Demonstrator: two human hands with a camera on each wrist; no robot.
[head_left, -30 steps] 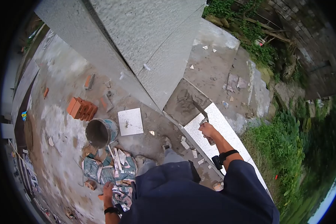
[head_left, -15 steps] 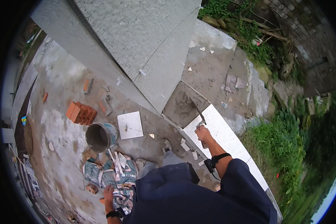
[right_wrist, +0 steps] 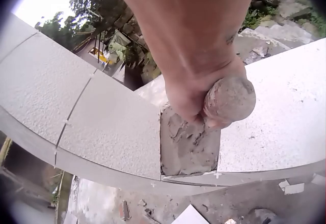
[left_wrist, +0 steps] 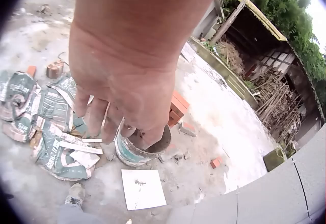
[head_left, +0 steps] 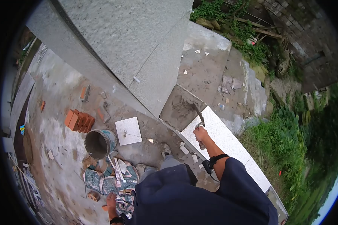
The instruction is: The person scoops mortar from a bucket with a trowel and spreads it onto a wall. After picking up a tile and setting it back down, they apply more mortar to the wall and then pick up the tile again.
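My right hand [head_left: 201, 135] grips the handle of a trowel [head_left: 199, 113], whose narrow dark blade reaches over a square patch of wet grey mortar [head_left: 179, 108] on the low wall top. In the right wrist view the cement-caked handle end [right_wrist: 232, 99] pokes out of the fist, and the blade is hidden behind the hand. Speckled white slabs [head_left: 223, 133] border the mortar on the near side; the tall tiled pillar [head_left: 139, 48] stands at its far side. My left hand [left_wrist: 125, 89] hangs at my side with loose fingers and nothing in them, above crumpled cement bags [head_left: 107, 180].
A mortar-stained bucket [head_left: 110, 140] stands on the concrete ground beside a loose square white tile [head_left: 128, 131]. Orange bricks [head_left: 79, 120] are stacked behind it. Tile scraps [head_left: 184, 150] lie along the wall's foot, and grass [head_left: 270, 138] grows beyond the slabs.
The head view has shifted slightly. My right hand has drawn the trowel a little back toward the inner edge of the white slab. The left hand still hangs loose, a bit lower in view.
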